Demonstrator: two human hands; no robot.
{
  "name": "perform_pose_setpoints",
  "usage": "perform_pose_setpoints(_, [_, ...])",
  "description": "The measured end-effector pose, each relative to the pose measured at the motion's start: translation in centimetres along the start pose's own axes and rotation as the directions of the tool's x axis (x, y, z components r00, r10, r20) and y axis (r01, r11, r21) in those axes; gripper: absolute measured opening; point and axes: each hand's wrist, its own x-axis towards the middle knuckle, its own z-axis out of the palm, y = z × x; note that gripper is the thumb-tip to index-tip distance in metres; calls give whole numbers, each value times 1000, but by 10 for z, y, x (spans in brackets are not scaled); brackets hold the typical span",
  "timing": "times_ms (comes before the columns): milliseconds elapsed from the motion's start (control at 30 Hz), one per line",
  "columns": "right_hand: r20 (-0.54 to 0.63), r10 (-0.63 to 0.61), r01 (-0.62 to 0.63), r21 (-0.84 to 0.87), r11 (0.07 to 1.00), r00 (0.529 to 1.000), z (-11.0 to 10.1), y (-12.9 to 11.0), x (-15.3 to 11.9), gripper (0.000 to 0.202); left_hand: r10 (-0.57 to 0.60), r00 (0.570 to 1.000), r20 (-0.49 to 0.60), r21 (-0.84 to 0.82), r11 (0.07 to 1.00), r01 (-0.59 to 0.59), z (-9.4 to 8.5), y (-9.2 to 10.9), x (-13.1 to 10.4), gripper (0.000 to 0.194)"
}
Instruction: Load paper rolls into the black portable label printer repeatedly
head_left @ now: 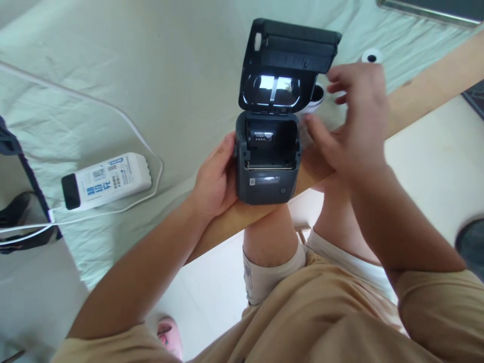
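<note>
A dark grey portable label printer stands near the front edge of the bed, its hinged lid swung up and its paper bay bare inside. My left hand grips the printer's left side. To the right of it, my right hand is slightly blurred, thumb and fingers spread, with nothing seen between them. A white paper roll with a dark core lies behind the printer, partly covered by the lid and close to my right fingers. Beyond that hand is a second white roll, half hidden.
On the pale green sheet at left lies a white power bank with a black end and white cable. A wooden edge borders the sheet. A dark framed object sits top right; a pink shoe is on the floor.
</note>
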Motion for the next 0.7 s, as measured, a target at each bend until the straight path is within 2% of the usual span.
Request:
perform_pose_setpoints(133, [95,114,-115,3,993,989,15,1,6,49,-44,997,-64,34,998,46,3,2,-1,36])
perform_pose_setpoints(233, [103,47,-52,44,998,994,9,4,0,52,-43,997,-61,50,998,46,2,1,-1,34])
perform_pose_setpoints(367, [81,-41,33,102,994,996,5,4,-12,47,2,1000,14,31,1000,-2,-2,-1,2,28])
perform_pose_setpoints(467, [35,-44,40,90,995,998,9,5,-15,48,0,1000,14,52,999,-1,-4,-2,3,28])
perform_pose_setpoints(533, [20,-17,15,86,996,1000,11,5,-15,48,1,1000,-2,70,998,-1,-4,-2,2,30])
perform_pose_setpoints(700, [74,109,-120,166,979,991,10,5,-17,54,2,999,-49,55,998,1,-1,-2,2,30])
